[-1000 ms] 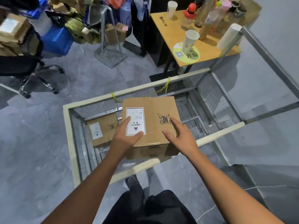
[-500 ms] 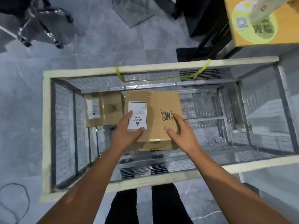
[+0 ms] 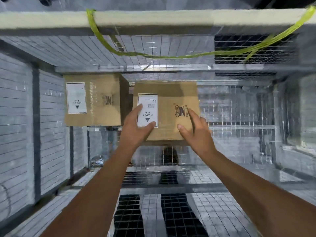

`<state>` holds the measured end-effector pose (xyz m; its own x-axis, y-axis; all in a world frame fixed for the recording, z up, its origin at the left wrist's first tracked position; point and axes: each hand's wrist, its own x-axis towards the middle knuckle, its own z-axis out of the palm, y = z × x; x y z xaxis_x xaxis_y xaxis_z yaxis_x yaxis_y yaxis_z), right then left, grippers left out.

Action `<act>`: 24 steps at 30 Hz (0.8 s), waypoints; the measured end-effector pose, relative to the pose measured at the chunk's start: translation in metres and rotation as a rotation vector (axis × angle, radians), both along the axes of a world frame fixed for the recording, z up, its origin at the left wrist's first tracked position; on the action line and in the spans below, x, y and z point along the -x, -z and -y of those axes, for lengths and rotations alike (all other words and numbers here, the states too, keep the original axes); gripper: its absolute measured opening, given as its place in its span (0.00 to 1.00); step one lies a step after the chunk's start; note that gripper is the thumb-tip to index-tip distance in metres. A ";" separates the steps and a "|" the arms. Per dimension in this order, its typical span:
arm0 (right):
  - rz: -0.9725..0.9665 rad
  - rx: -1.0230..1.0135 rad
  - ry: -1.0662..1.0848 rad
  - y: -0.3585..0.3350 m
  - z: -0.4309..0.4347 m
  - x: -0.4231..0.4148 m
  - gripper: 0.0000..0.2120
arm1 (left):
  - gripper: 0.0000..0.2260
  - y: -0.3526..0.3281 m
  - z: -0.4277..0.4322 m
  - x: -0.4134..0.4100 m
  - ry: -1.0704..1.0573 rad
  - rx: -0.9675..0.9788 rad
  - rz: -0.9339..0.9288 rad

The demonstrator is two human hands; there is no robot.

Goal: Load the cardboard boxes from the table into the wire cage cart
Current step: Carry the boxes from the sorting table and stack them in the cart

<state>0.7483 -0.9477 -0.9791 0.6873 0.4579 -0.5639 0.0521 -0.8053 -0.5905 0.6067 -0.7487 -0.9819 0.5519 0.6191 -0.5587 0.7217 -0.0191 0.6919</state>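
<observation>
Held box: the box (image 3: 169, 93) sits mid-frame inside the cart (image 3: 153, 17), low over the wire floor; I cannot tell whether it has touched down.
Left grip: the left grip (image 3: 136, 129) clasps the box's 9 o'clock edge, thumb lying across the white label (image 3: 147, 106).
Right grip: the right grip (image 3: 196, 134) holds the 3 o'clock edge, thumb on top and fingers down the side.
Neighbour: a second box (image 3: 95, 100) rests at 9 o'clock, just beside the held one with a thin gap.
Strap: a yellow strap (image 3: 171, 56) sags from the rim at 12 o'clock.
Writing: the label reads "HEAVY" above a black triangle, upside down from here; a dark "NE" stamp sits beside it. The neighbour's label is too blurred to read.
Risk: left fingers could get trapped in that gap. A heavy box could slip and land hard on the mesh.
</observation>
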 end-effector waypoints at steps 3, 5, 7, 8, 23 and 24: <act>0.035 -0.032 -0.009 0.032 -0.004 -0.007 0.36 | 0.37 0.028 -0.006 -0.010 0.026 -0.040 0.015; 0.061 -0.028 -0.014 0.047 -0.009 -0.010 0.35 | 0.37 0.042 -0.012 -0.013 0.031 -0.064 0.012; 0.085 -0.040 -0.004 0.057 -0.014 -0.012 0.35 | 0.37 0.053 -0.017 -0.016 0.015 -0.082 0.024; 0.088 -0.055 0.004 0.062 -0.017 -0.014 0.35 | 0.37 0.058 -0.019 -0.017 0.005 -0.085 0.030; 0.149 0.026 -0.061 0.085 -0.042 -0.036 0.37 | 0.40 0.099 -0.026 -0.042 0.019 -0.163 -0.014; 0.149 0.028 -0.059 0.086 -0.042 -0.035 0.37 | 0.40 0.100 -0.026 -0.041 0.013 -0.164 -0.012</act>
